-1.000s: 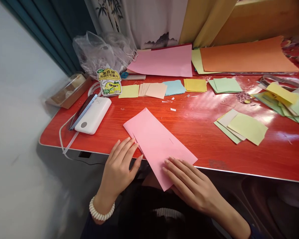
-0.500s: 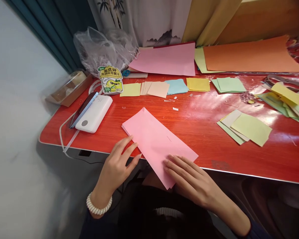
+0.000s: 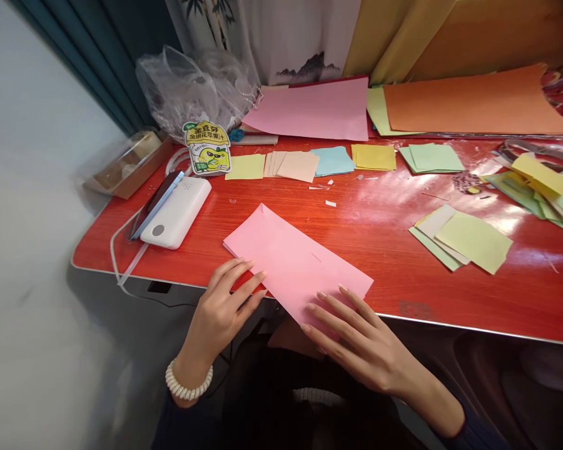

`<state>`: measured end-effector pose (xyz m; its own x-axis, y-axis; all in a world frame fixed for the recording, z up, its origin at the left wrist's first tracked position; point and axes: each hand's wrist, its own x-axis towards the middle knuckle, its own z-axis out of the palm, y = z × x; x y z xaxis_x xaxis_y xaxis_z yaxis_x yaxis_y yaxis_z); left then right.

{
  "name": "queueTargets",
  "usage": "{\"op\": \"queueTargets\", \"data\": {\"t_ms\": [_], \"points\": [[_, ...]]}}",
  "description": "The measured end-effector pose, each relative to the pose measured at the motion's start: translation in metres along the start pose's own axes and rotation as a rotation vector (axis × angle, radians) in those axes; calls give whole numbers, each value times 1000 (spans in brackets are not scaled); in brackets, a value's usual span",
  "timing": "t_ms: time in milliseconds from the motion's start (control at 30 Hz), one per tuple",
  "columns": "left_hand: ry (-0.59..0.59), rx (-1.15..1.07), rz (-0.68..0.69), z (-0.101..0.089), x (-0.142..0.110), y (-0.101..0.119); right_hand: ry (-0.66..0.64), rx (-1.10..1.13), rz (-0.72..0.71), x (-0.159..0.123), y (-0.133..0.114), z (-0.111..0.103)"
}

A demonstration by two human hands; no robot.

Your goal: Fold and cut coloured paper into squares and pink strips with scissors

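Observation:
A folded sheet of pink paper lies slantwise at the front edge of the red table, its near end jutting past the edge. My left hand touches the paper's left side with the fingertips, its fingers apart. On the near right part of the paper rests my right hand, fingers spread and fairly flat, covering that corner. Neither hand grips the paper.
Behind the paper runs a row of small paper stacks, among them blue sheets and yellow sheets. A white power bank lies at left. Loose green squares are at right; large orange paper is at the back.
The pink paper has turned slightly, its far corner shifting left and its right corner rising a little. My right hand's fingers have spread apart. My left hand stays nearly in place.

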<state>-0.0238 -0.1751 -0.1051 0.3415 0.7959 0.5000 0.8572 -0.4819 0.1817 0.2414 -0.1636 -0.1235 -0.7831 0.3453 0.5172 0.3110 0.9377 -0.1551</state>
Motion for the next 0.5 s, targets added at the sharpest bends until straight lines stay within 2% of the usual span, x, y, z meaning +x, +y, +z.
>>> {"op": "queueTargets", "data": {"t_ms": [233, 500], "points": [[37, -31, 23, 2, -2, -2, 73, 121, 53, -1, -2, 0], [86, -61, 58, 5, -4, -2, 100, 218, 125, 0, -3, -2]]}}
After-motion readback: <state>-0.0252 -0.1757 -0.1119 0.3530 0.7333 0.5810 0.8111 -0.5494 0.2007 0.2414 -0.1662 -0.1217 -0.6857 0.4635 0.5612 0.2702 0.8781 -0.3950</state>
